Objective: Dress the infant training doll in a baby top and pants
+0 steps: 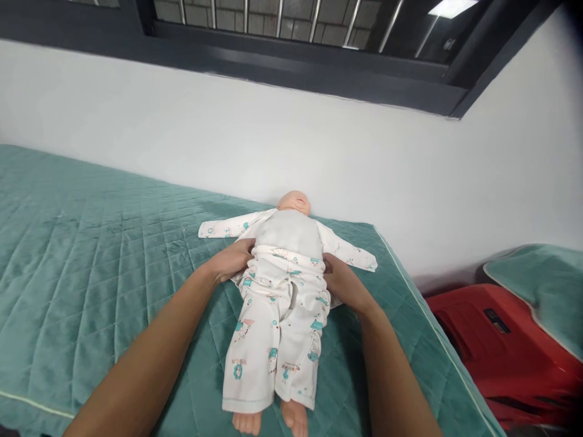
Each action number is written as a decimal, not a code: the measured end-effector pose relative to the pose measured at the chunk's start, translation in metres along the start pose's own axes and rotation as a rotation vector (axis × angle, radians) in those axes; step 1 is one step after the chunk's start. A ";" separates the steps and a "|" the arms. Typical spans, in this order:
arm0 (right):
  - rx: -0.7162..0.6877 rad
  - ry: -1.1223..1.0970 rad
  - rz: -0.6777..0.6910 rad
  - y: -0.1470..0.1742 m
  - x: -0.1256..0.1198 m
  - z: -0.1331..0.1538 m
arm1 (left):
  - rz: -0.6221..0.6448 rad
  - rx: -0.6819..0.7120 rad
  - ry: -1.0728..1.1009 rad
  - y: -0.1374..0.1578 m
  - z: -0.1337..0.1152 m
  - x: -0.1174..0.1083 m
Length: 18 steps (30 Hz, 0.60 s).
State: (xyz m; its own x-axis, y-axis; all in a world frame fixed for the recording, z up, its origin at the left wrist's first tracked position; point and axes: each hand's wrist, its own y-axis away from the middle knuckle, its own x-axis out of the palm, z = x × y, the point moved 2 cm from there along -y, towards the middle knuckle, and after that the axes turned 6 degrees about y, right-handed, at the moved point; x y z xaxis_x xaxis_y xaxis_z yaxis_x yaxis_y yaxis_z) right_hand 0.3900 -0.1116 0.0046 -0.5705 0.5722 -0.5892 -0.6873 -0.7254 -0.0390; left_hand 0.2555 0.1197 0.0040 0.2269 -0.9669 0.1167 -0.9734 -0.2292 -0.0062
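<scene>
A green quilted blanket [91, 255] is covering the bed, which is running up against a white wall [319, 152] under a dark window frame [296, 67] with bars. To the right, beside the bed, a red object [501, 340] is sitting partly under another green cover [542, 285]; what it is cannot be made out. Nothing is standing between the arms and the doll.

The doll [286, 237] is lying on its back in the middle of the bed, near the wall, head pointing toward the wall and bare feet toward the camera. Its lower face is all that is showing of the head. The fingertips of both hands are tucked under the cloth, so they are hidden.

The left hand [232, 260] and right hand [344, 280] are gripping the waistband of the trousers [277, 328] at either side of the doll's waist. The trousers are white with small teal prints. A matching shirt [228, 227] is lying open, its sleeves spreading outward, leaving the pale grey cloth belly bare.
</scene>
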 end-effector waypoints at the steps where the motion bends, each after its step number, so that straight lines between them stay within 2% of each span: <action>1: -0.012 -0.055 0.025 0.001 0.000 0.003 | 0.023 -0.020 0.057 0.000 0.001 0.001; 3: -0.022 -0.175 0.073 0.003 0.000 0.006 | 0.040 -0.063 0.160 -0.001 0.002 0.002; 5: -0.019 -0.292 0.095 0.004 0.002 0.007 | -0.005 -0.066 0.229 -0.001 0.001 0.002; 9: -0.029 -0.428 0.050 0.001 0.007 -0.001 | -0.042 -0.095 0.285 -0.001 -0.001 0.003; 14: -0.061 -0.356 0.021 -0.004 0.008 -0.015 | -0.010 -0.134 0.332 -0.002 0.003 0.005; 18: -0.057 -0.266 0.011 -0.006 0.005 -0.020 | -0.007 -0.107 0.304 -0.002 0.003 0.006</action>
State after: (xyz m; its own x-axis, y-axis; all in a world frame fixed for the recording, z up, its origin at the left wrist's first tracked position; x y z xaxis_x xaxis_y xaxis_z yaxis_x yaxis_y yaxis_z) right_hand 0.3999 -0.1122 -0.0147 -0.6815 0.6388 -0.3571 -0.6578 -0.7485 -0.0836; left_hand 0.2589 0.1139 0.0018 0.2296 -0.8838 0.4077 -0.9733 -0.2075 0.0983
